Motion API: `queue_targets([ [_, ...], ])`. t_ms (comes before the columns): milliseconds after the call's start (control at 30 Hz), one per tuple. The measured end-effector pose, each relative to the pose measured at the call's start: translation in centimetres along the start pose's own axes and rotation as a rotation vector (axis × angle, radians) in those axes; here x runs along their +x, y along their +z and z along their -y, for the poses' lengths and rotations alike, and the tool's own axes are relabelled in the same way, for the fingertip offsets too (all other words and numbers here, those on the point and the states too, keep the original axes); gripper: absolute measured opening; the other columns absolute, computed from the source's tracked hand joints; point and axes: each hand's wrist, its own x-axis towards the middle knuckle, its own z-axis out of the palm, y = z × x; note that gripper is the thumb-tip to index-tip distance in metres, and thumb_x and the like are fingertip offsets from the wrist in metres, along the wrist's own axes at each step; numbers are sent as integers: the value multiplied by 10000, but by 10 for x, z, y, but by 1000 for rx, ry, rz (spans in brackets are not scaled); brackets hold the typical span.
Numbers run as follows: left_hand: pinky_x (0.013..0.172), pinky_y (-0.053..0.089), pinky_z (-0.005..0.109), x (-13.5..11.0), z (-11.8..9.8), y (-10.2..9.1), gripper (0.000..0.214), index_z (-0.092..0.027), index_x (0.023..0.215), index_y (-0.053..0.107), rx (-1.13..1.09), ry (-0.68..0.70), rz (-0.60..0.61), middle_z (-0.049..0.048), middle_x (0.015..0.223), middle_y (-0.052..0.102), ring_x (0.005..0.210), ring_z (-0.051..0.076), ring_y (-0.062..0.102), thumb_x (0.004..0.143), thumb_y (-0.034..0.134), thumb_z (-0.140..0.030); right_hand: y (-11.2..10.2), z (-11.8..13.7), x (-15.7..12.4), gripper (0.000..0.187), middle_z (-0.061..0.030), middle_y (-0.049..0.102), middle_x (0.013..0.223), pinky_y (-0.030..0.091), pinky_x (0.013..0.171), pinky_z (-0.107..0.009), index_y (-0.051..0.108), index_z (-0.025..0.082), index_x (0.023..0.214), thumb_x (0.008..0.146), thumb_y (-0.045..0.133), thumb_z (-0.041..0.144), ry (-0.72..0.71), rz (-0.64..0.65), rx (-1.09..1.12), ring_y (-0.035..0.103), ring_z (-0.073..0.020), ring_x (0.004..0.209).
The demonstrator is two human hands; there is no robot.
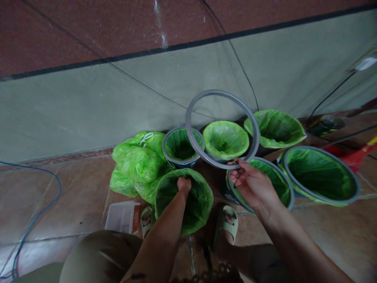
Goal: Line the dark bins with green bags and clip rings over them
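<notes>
My right hand [250, 182] has its grip closed on the lower edge of a grey ring [222, 129], thumb over the rim and fingers curled under, and the ring stands tilted up in the air above the row of bins. My left hand [184, 184] is down inside the nearest bin's green liner [184, 200], pressed against the far side of the bag's mouth; its grip looks closed, but whether it pinches the film or only pushes on it I cannot tell. To do this well, I think the liner's edge should lie folded evenly over the bin's rim all round, with no bunched pleats, and the ring should come down level rather than canted, so that it seats on every side at once without dragging the thin plastic in with it. Everything stands on a brown tiled floor [67, 196] against a pale wall. Two lined bins by my right hand already wear grey rings [321, 173]; a heap of tied green bags [138, 163] sits to the left, a small white box [123, 217] beside my slipper [226, 222], and a blue cable [38, 212] trails over the tiles.
</notes>
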Motion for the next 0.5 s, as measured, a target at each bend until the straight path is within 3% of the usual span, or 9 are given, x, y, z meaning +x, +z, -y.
queue_targets([
  [100, 947, 549, 377, 1, 3, 4, 201, -142, 879, 740, -4, -83, -15, 190, 1020, 763, 1040, 296, 723, 892, 540, -152, 3, -1, 1, 195, -17, 658, 627, 514, 480, -168, 689, 119, 793, 914, 539, 91, 8, -10, -4, 573, -75, 490],
  [267, 955, 557, 384, 4, 2, 6, 160, -133, 918, 745, 12, -105, 4, 188, 1042, 764, 1075, 311, 713, 879, 595, -170, 4, -4, 2, 199, -15, 652, 613, 509, 471, -165, 685, 114, 783, 916, 539, 87, 17, -13, -25, 570, -75, 485],
  [400, 936, 566, 381, -1, -4, -6, 129, -166, 905, 755, 73, -122, 27, 180, 993, 776, 1082, 325, 708, 859, 640, -202, 5, -6, 2, 188, -14, 642, 597, 501, 461, -166, 680, 111, 769, 907, 555, 85, 12, -17, -21, 568, -78, 473],
  [500, 908, 568, 388, -19, -9, -20, 103, -164, 847, 754, 160, -76, 17, 180, 953, 776, 1029, 330, 721, 841, 671, -225, 5, -4, 3, 147, -9, 641, 594, 510, 470, -170, 677, 123, 767, 882, 590, 89, 5, -25, -23, 575, -82, 476],
])
